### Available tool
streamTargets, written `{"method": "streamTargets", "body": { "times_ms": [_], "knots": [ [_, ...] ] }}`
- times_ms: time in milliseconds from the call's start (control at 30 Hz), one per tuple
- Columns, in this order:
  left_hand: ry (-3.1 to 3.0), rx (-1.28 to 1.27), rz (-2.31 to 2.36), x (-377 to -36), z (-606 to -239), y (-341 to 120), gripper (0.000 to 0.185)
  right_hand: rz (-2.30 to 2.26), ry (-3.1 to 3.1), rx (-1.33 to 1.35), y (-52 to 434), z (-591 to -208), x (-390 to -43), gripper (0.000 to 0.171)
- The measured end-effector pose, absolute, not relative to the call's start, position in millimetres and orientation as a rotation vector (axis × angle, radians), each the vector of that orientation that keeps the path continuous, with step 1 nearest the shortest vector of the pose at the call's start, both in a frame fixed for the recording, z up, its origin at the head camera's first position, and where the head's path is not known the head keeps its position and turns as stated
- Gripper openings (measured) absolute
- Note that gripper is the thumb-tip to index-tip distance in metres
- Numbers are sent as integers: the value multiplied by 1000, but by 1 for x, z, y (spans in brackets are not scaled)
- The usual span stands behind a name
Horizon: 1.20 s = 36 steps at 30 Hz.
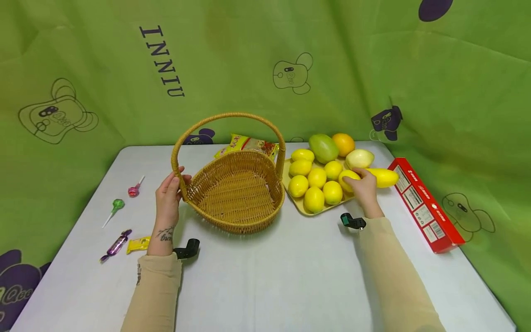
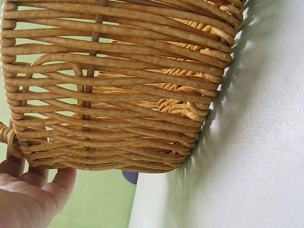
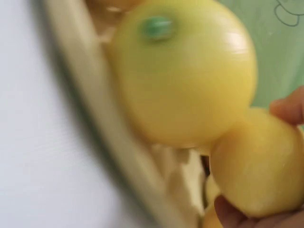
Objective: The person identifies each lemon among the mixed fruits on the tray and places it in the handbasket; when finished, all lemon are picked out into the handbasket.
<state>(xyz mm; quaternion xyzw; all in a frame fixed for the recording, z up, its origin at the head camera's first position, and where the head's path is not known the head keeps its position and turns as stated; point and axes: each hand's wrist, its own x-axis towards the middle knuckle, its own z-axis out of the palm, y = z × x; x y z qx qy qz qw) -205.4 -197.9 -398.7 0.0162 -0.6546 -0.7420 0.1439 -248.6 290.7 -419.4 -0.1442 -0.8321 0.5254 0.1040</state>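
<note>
Nearest you on the white table (image 1: pixel 265 276), your two beige sleeves run forward at about 11 and 1 o'clock. At 10 o'clock from your left forearm lie a purple wrapped candy (image 1: pixel 116 244) and a yellow candy (image 1: pixel 138 244), with a green lollipop (image 1: pixel 116 206) and a pink lollipop (image 1: pixel 134 190) beyond them.

Your left hand (image 1: pixel 169 196) sits at the 9 o'clock side of the wicker basket (image 1: pixel 238 193), fingers curled round the foot of its arched handle where it meets the rim; the left wrist view shows the fingertips (image 2: pixel 14 164) tucked against the woven wall. The basket stands upright at 12 o'clock in front of you.

Your right hand (image 1: pixel 364 186) lies at 1 o'clock, at the 3 o'clock edge of the yellow tray (image 1: pixel 299 206), just right of the basket. Its fingers and thumb close round a lemon (image 1: pixel 347 177), which still rests among the other lemons (image 1: pixel 317 177); the right wrist view shows that lemon pinched between fingertips.

Farther back on the tray sit a green mango (image 1: pixel 323 147), an orange (image 1: pixel 344 144), a pale fruit (image 1: pixel 359 158) and a yellow mango (image 1: pixel 383 177). A red box (image 1: pixel 426 205) lies at 3 o'clock of the tray. A snack packet (image 1: pixel 249 145) peeks out behind the basket.
</note>
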Motion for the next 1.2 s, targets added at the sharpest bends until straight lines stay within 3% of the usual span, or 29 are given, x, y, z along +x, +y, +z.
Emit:
{"method": "streamTargets", "body": {
  "times_ms": [233, 567, 900, 1200],
  "knots": [
    [-1899, 41, -2124, -207, -399, -198, 42, 1843, -2352, -180, 283, -400, -261, 54],
    [-1896, 32, -2119, -209, -401, -199, 41, 2315, -2154, 506, 230, -385, -249, 36],
    [-1907, 28, -2117, -207, -402, -201, 44, 2313, -2285, 992, 152, -382, -221, 49],
    [-1915, 47, -2119, -206, -402, -199, 43, 2144, -2358, 1133, 109, -386, -209, 49]
  ]
}}
